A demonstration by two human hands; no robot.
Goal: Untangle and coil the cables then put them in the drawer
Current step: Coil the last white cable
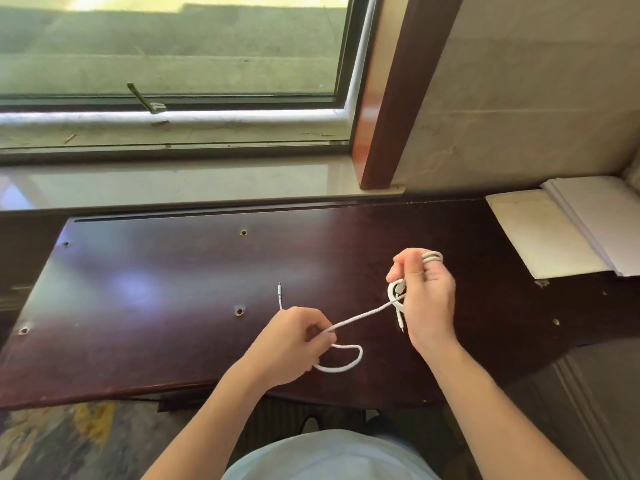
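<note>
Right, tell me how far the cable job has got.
Partly coiled: several loops of the white cable sit around the right hand. In hand: the left hand grips the loose stretch. Left: wind in the free end, then stow it; no drawer shows.

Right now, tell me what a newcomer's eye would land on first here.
The white cable, stretched between two hands above the dark desk. The right hand holds loops wound round its fingers; the left hand pinches the free length, its plug sticking up beyond. White papers lie far right.
</note>
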